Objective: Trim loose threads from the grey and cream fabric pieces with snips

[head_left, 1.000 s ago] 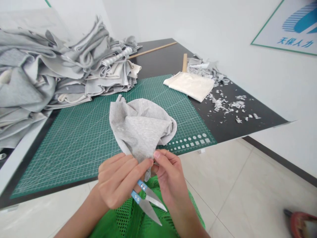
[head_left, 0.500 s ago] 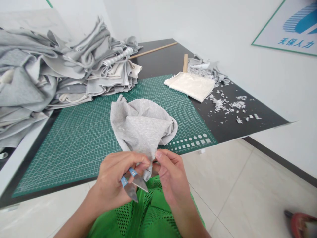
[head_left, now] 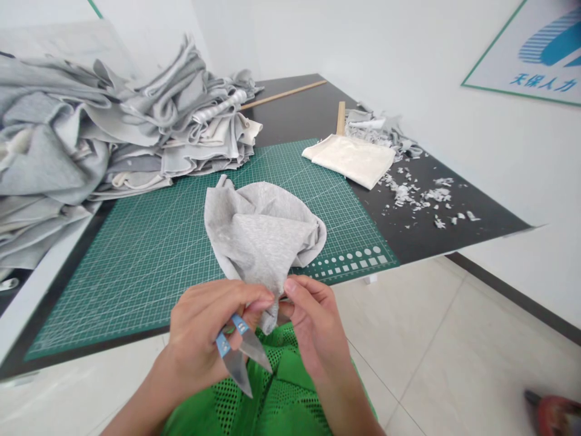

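Observation:
A piece of heather-grey knit fabric (head_left: 267,239) lies bunched at the front of the green cutting mat, its near end drawn over the table edge. My left hand (head_left: 206,330) is closed around blue-handled thread snips (head_left: 240,354), whose two blades stick out apart below the fingers. Its thumb and index finger also press at the fabric's near end. On the other side, my right hand (head_left: 320,327) pinches the same end between thumb and fingers. The two sets of fingertips almost meet, and what lies between them is partly hidden.
Left of the cutting mat (head_left: 136,266) rises a big heap of grey and cream fabric pieces (head_left: 68,133). A folded cream cloth (head_left: 349,158) and scattered grey scraps (head_left: 403,191) lie right on the black tabletop (head_left: 436,236). Behind is a wooden strip (head_left: 285,94).
My left hand has shifted slightly left and turned, so the snips' blades show more and point further down. My right hand keeps its pinch on the fabric.

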### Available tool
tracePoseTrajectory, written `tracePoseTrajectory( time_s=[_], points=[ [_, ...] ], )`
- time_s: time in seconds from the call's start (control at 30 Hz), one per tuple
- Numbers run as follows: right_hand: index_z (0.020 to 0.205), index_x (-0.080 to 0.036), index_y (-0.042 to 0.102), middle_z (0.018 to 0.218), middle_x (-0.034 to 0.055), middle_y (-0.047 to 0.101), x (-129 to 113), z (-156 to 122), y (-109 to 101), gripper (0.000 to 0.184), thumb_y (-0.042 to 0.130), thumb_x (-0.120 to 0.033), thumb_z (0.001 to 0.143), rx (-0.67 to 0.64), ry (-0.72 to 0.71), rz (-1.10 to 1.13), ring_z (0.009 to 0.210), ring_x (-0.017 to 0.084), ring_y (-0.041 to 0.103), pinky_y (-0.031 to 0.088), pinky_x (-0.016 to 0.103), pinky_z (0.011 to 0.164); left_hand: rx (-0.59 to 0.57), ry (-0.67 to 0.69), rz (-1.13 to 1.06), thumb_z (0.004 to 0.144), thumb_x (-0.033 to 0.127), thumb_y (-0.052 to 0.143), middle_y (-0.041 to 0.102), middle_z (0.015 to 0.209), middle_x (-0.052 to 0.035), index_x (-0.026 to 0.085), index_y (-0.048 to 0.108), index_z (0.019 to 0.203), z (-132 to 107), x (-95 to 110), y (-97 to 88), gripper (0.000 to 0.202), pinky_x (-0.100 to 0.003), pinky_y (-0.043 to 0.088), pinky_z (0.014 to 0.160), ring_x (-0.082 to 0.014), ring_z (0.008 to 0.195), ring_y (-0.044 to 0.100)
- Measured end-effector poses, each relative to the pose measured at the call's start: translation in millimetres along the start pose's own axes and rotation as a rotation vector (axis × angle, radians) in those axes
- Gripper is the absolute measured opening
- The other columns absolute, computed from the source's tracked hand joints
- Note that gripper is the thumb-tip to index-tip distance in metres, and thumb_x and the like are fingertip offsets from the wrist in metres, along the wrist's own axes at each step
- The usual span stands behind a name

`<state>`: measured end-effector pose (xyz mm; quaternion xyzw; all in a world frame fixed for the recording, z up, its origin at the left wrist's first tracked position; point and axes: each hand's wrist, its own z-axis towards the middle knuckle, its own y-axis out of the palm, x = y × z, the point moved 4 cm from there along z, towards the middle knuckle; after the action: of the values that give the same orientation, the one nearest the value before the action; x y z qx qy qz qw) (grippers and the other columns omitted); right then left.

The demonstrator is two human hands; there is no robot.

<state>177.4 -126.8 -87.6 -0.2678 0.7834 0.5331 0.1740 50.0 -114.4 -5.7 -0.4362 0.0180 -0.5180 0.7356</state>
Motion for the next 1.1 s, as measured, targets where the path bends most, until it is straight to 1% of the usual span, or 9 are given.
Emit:
tracePoseTrajectory(
  time_s=[0.13,0.27,0.37,0.53,0.67,0.8,0.87,0.97,1.1],
  points=[
    [0.068,-0.017,0.075,0.065,-0.0005,0.069,-0.8,1.7,0.7,0.014,0.083,-0.029,0.071,-0.023,0.023,0.036,0.064,0.012,0.064,0.057,0.025,0.067,0.045,-0.09,-0.005,0.084,0.004,0.065,0.071,0.073,0.0041,0.018,0.067,0.09,4.7,-2.5,-2.3,0.015,-0.016,0.049,0.056,-0.0047,0.057,0.061],
    [0.068,-0.016,0.074,0.063,0.0008,0.072,-3.0,1.2,2.9,0.015,0.081,-0.029,0.072,-0.046,0.048,0.043,0.058,0.012,0.065,0.057,0.025,0.062,0.068,-0.179,-0.007,0.084,0.01,0.067,0.064,0.063,0.0076,0.021,0.069,0.088,3.4,-6.9,-4.1,0.012,-0.016,0.043,0.047,-0.0033,0.045,0.052],
    [0.069,-0.016,0.075,0.063,0.0021,0.074,-4.9,1.1,3.5,0.015,0.081,-0.03,0.073,-0.061,0.05,0.035,0.057,0.013,0.067,0.057,0.023,0.059,0.06,-0.206,-0.021,0.084,0.011,0.067,0.064,0.063,0.0073,0.022,0.07,0.089,-0.1,-11.6,-4.1,0.012,-0.016,0.04,0.044,-0.0037,0.044,0.049],
    [0.069,-0.016,0.076,0.062,0.0006,0.073,-7.7,2.5,0.4,0.015,0.082,-0.03,0.072,-0.054,0.026,-0.002,0.056,0.011,0.067,0.056,0.021,0.056,0.051,-0.237,-0.063,0.084,0.014,0.068,0.061,0.062,0.0069,0.021,0.069,0.091,-3.4,-18.6,-4.2,0.01,-0.017,0.037,0.041,-0.0037,0.042,0.046],
    [0.07,-0.016,0.076,0.062,0.0012,0.073,-8.7,1.7,0.6,0.017,0.082,-0.032,0.074,-0.086,0.003,-0.065,0.056,0.012,0.067,0.057,0.022,0.057,0.0,-0.212,-0.068,0.084,0.011,0.068,0.054,0.056,0.0084,0.02,0.07,0.099,0.4,-16.0,-4.5,0.018,-0.015,0.037,0.042,-0.0036,0.042,0.045],
    [0.072,-0.017,0.077,0.063,0.0009,0.073,-7.9,-0.3,1.6,0.015,0.081,-0.032,0.075,-0.11,-0.017,-0.091,0.055,0.012,0.067,0.057,0.022,0.057,-0.073,-0.153,-0.102,0.085,0.01,0.067,0.068,0.068,0.0045,0.019,0.07,0.095,6.8,-6.6,-3.1,0.015,-0.016,0.042,0.046,-0.0043,0.046,0.052],
    [0.074,-0.018,0.077,0.065,0.0014,0.074,-7.8,-1.0,1.3,0.015,0.081,-0.032,0.075,-0.098,-0.031,-0.109,0.056,0.013,0.068,0.057,0.024,0.058,-0.085,-0.11,-0.074,0.085,0.011,0.068,0.072,0.073,0.0029,0.019,0.07,0.098,8.3,-1.5,-2.3,0.016,-0.018,0.045,0.049,-0.0054,0.048,0.055],
    [0.075,-0.018,0.078,0.067,0.0013,0.074,-8.3,-1.7,1.8,0.015,0.081,-0.032,0.075,-0.095,-0.042,-0.127,0.057,0.014,0.068,0.056,0.024,0.057,-0.103,-0.06,-0.005,0.085,0.01,0.067,0.073,0.077,0.0009,0.019,0.069,0.107,7.7,3.3,-0.4,0.023,-0.022,0.048,0.054,-0.0082,0.054,0.059],
    [0.074,-0.019,0.078,0.065,0.0001,0.073,-9.7,-2.6,2.5,0.011,0.081,-0.03,0.075,-0.092,-0.066,-0.133,0.057,0.012,0.067,0.056,0.022,0.059,-0.11,-0.003,0.067,0.087,0.01,0.064,0.067,0.071,0.0001,0.016,0.068,0.107,6.0,6.2,-0.3,0.021,-0.025,0.044,0.053,-0.0109,0.055,0.057]
  ],
)
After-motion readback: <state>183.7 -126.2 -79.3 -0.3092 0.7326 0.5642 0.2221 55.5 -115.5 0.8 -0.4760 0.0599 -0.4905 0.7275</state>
